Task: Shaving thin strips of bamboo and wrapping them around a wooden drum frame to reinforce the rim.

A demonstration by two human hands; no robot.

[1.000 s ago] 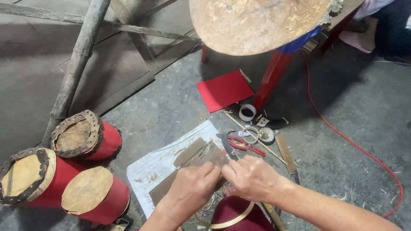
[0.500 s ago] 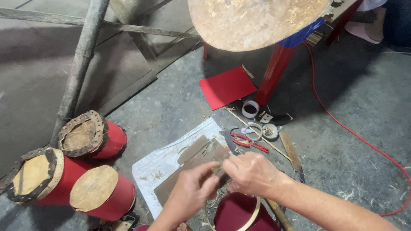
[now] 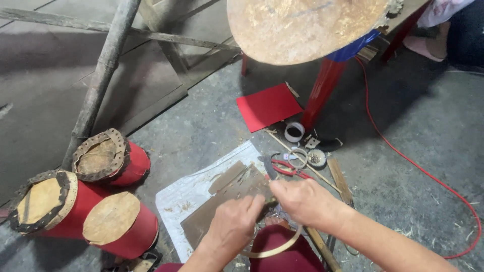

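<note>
My left hand and my right hand meet over a brown cardboard sheet lying on white paper. Both pinch a thin tan strip that curves in a loop over a dark red drum body just below them. What exactly sits between the fingertips is hidden. Red-handled pliers lie just beyond my right hand.
Three red drums with hide tops stand at left. A large round hide disc rests on a red stool leg. A red sheet, tape roll, wooden sticks and red cable lie on the concrete.
Both hands have shifted slightly toward me and closer together. The tan strip loop and red drum body have come further into view below them.
</note>
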